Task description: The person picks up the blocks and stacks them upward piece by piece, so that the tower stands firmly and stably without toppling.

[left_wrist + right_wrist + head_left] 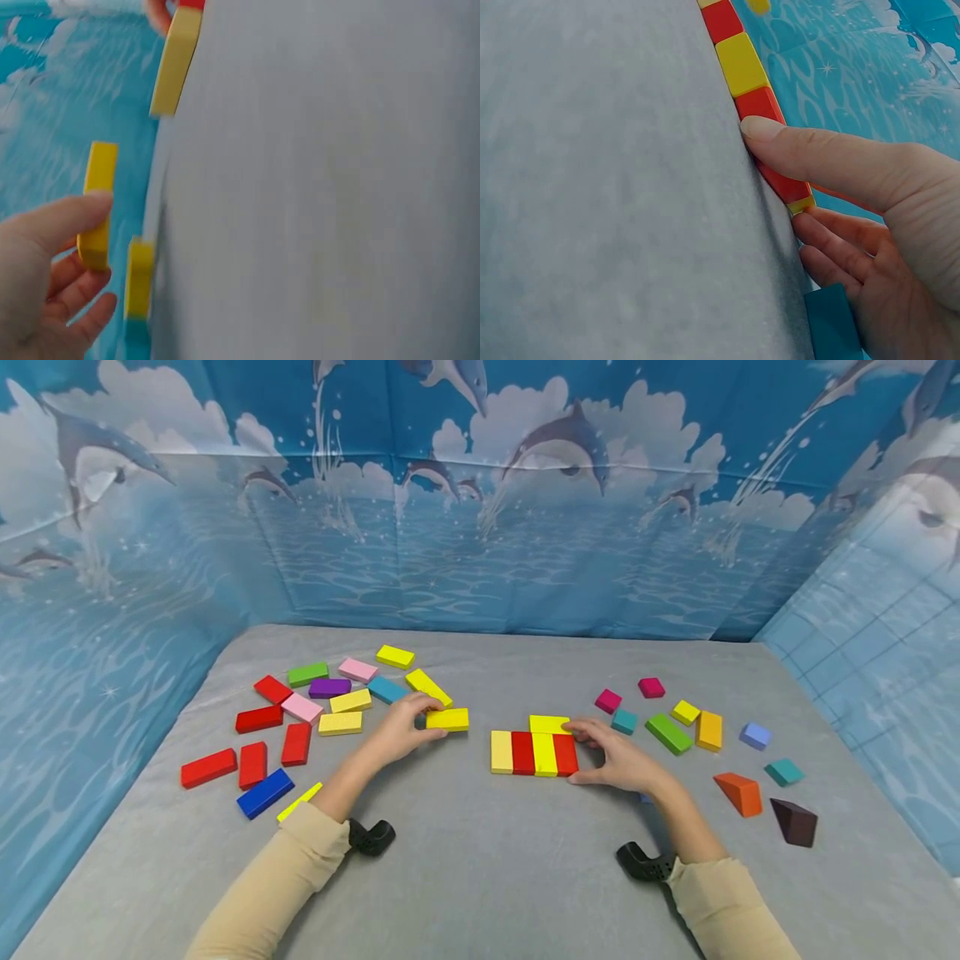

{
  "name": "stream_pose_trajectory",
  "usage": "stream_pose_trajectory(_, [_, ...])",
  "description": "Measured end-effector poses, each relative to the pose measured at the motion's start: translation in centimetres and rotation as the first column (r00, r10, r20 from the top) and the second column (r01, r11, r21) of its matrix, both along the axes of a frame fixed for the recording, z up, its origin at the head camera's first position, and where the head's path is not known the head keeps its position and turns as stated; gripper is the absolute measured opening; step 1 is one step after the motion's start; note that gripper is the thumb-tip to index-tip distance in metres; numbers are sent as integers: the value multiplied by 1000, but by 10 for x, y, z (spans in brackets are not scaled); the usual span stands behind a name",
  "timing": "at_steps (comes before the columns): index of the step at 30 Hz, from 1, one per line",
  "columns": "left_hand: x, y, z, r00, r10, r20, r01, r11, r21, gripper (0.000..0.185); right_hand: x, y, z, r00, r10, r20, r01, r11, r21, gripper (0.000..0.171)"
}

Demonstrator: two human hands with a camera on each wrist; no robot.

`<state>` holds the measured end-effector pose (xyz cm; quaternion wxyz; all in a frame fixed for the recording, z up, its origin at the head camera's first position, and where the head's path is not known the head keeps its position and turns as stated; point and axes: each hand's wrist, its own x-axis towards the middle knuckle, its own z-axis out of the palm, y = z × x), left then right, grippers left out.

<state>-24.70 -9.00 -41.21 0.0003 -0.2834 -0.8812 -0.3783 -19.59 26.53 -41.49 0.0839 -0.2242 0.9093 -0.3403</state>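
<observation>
In the head view, my left hand pinches a yellow block between thumb and fingers. The left wrist view shows that block raised above the table level. My right hand rests at the right end of a block row, fingers lightly bent. Side by side in it lie a pale yellow block, a red one, a yellow block and another red block. Another yellow block lies crosswise behind them, its right end at my right fingertips. In the right wrist view, the thumb touches the end red block.
Left of the hands lie several blocks, among them a red block, a blue block and a purple block. To the right are a green block, an orange wedge and a dark brown wedge. Dolphin-print cloth hangs behind the grey table.
</observation>
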Motion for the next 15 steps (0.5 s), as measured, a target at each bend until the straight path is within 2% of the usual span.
stream_pose_trajectory(3, [-8, 22, -5, 1000, -14, 2, 14, 1000, -20, 33, 0, -1, 0, 1000, -1, 3, 1, 1000, 1, 72])
stream_pose_trajectory(8, [-18, 52, -8, 1000, 11, 26, -9, 998, -62, 32, 0, -1, 0, 1000, -3, 8, 3, 1000, -4, 72])
stream_pose_trajectory(15, [-25, 78, -12, 998, -25, 53, 29, 996, -81, 33, 0, -2, 2, 1000, -3, 6, 3, 1000, 4, 73])
